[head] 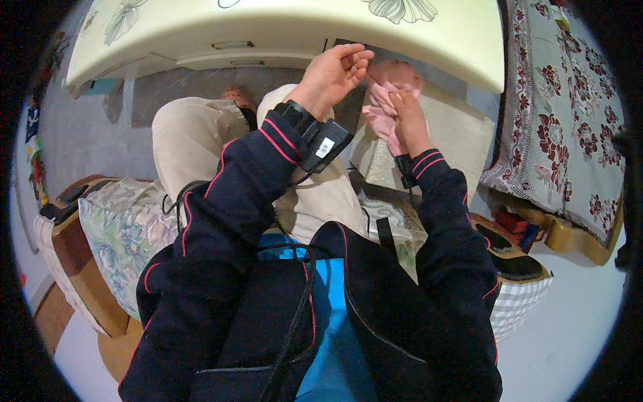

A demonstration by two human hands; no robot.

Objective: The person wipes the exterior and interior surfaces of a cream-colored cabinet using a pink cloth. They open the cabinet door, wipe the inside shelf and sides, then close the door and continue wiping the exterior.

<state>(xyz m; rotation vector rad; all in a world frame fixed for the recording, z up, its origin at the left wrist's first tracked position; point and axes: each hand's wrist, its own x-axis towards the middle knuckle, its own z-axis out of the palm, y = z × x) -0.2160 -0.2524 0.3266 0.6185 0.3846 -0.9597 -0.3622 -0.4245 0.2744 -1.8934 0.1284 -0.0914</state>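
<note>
My right hand (411, 120) grips a bunched pink cloth (382, 115), part of which hangs beside the wrist. The cloth's far end (397, 73) spreads past the fingers, close to the table's near edge. To its left, my left hand (337, 73) is raised with the palm turned to the right and the fingers loosely curled. Nothing shows in that palm, and its fingertips come near the cloth; whether they touch it I cannot tell. Below the cloth stands a cream block-shaped stool or box (452, 133). Black straps with small devices circle both wrists.
A cream table (281, 25) with flower prints and drawers spans the front. On the right is a seat with a floral cover (577, 130). A floral cushion (128, 236) leans by the wooden chair arm (100, 271) at left. My knees (183, 133) are under my forearms.
</note>
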